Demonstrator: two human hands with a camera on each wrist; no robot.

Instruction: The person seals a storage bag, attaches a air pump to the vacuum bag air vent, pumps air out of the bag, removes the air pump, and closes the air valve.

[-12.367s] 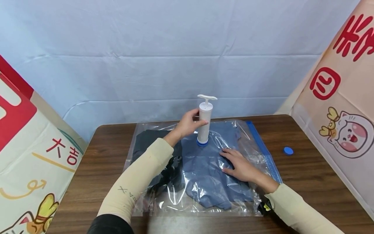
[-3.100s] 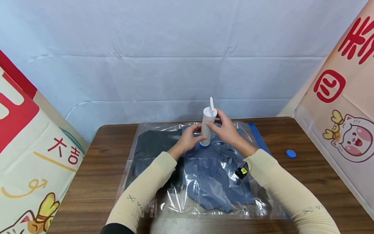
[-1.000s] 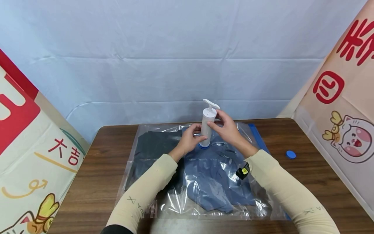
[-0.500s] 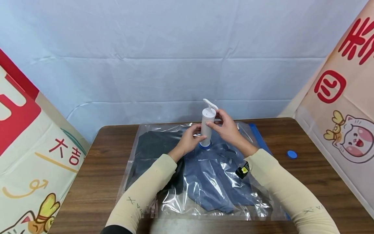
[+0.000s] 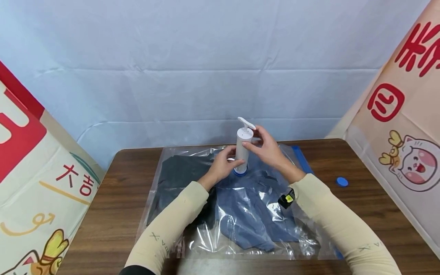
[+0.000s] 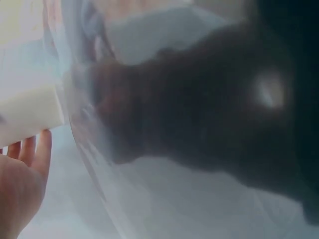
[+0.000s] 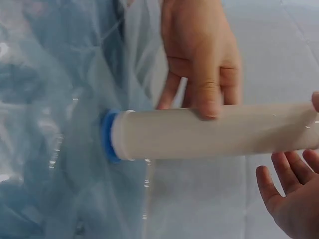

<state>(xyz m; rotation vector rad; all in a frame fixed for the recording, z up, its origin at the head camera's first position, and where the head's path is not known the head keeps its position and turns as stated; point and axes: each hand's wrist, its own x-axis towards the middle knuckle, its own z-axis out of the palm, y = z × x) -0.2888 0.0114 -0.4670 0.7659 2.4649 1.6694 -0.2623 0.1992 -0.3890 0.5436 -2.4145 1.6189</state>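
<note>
A white hand pump stands upright on the clear plastic bag, its blue-edged base against the film. My left hand holds the lower barrel between thumb and fingers. Higher up, my right hand grips the barrel below the T-shaped handle, which sits close above the barrel's top. Inside the bag lie a dark folded garment and a blue-grey garment. In the right wrist view the left thumb presses along the barrel, while the right fingers rest at its other side.
A round blue cap lies on the brown wooden table, right of the bag. The bag's blue zip strip runs along its right side. Pale cloth hangs behind, with printed banners on both sides.
Compared with 12 s ago, my right hand has left the bag and grips the pump, and my left hand sits lower on it. The handle has turned since 3 s ago; little differs in the last second.
</note>
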